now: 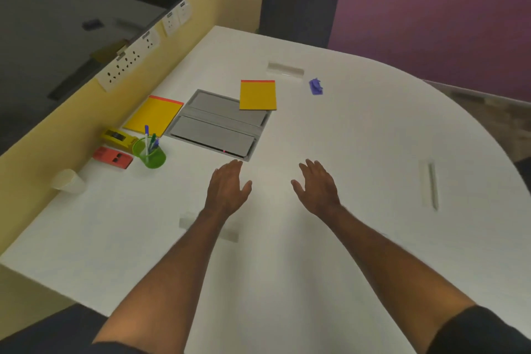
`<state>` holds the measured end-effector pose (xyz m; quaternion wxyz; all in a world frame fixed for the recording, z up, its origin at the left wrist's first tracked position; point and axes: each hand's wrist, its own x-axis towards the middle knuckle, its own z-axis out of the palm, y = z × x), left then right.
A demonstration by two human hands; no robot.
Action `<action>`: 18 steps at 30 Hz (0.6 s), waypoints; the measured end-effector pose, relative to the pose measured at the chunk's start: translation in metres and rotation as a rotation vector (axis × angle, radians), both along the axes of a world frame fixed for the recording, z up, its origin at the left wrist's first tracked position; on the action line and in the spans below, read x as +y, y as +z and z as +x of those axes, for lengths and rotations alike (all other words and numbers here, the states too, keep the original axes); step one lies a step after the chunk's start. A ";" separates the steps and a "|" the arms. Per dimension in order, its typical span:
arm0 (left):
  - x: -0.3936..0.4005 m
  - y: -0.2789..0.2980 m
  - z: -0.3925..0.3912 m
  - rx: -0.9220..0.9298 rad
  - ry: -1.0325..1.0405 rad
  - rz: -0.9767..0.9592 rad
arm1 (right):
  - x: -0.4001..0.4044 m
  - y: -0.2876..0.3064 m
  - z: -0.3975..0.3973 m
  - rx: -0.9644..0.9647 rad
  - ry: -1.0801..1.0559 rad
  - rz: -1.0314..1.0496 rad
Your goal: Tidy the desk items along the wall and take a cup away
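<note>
Cup [68,181] pale, paper-like, on its side nr wall.

Even indoor light, soft overall blur, wide-angle bending at edges.

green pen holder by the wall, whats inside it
The green pen holder holds a few pens standing upright: one white with a blue cap, others blue and green. Its tinted wall hides their lower ends, and the exact count cannot be told.
</note>
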<state>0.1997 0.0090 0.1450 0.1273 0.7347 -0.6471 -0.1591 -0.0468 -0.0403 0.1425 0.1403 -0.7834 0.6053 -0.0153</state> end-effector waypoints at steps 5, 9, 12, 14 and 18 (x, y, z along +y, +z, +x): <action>0.074 -0.003 -0.076 -0.059 -0.038 0.037 | 0.082 0.001 -0.076 -0.012 -0.020 0.005; 0.136 -0.011 -0.141 -0.098 -0.081 0.053 | 0.148 -0.005 -0.141 -0.042 -0.060 0.017; 0.177 -0.014 -0.185 -0.130 -0.115 0.033 | 0.195 -0.011 -0.188 -0.033 -0.089 0.014; 0.202 -0.015 -0.212 -0.141 -0.132 0.016 | 0.223 -0.012 -0.216 -0.027 -0.113 0.026; 0.239 -0.016 -0.263 -0.178 -0.189 0.005 | 0.274 -0.018 -0.267 -0.018 -0.173 0.053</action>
